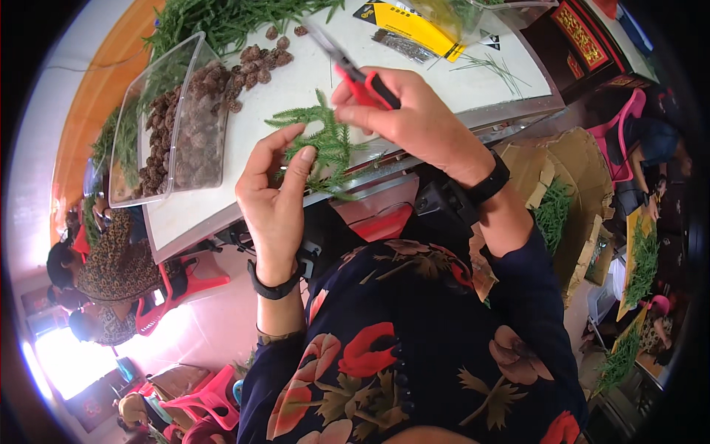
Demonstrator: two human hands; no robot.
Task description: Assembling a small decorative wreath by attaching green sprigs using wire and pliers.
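Observation:
My left hand (275, 196) pinches a green artificial pine sprig (330, 144) between thumb and fingers, above the near edge of the white table. Several needle-covered branchlets fan out from it toward the right. Just beyond, my right hand (403, 111) grips snips (364, 83) with red and black handles. Their silver blades point up and to the left, away from the sprig, and look blurred. The right fingertips are close to the sprig's upper right side; whether they touch it I cannot tell.
A clear plastic box (198, 181) of brown pine cones stands at the left, with loose cones (262, 63) beside it. Greenery (222, 26) is heaped behind. A yellow packet (418, 28) and thin green wires (492, 74) lie at the back right. A cardboard box (573, 166) stands right.

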